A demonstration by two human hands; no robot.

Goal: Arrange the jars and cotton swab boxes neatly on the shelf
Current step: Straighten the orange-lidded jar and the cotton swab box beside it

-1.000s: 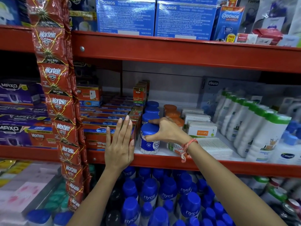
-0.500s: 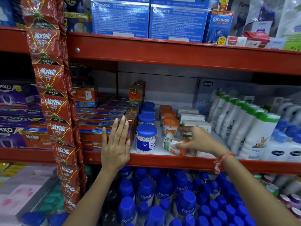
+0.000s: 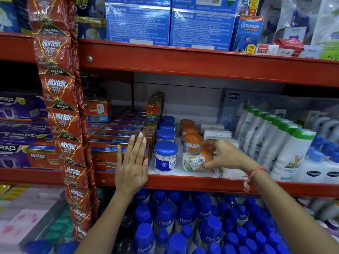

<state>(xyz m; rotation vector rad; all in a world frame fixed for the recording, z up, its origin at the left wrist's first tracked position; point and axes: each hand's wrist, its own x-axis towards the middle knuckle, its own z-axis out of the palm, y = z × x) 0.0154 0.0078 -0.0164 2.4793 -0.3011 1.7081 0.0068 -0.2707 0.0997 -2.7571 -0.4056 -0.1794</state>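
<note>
We see a red shelf [image 3: 183, 184] with a row of blue-lid jars [image 3: 165, 157]; the front one is full of white cotton swabs. Beside them stand orange-lid jars [image 3: 192, 143], also packed with swabs. One orange-lid jar [image 3: 197, 160] lies on its side near the front edge, and our right hand [image 3: 222, 154] is wrapped around it. Our left hand [image 3: 133, 162] is flat, fingers spread, pressed on the red boxes [image 3: 104, 154]. White swab boxes [image 3: 217, 133] sit behind.

Tipped orange-lidded jar [image 3: 195, 160]: lid partly hidden behind right hand [image 3: 224, 155]. Cotton swab box [image 3: 227, 172], near right: mostly hidden under the wrist. Far blue-lidded jars [image 3: 167, 119]: labels hidden. Chicco box [image 3: 233, 105]: blurred. Odomos cartons [image 3: 137, 21]: cut off at top edge.
</note>
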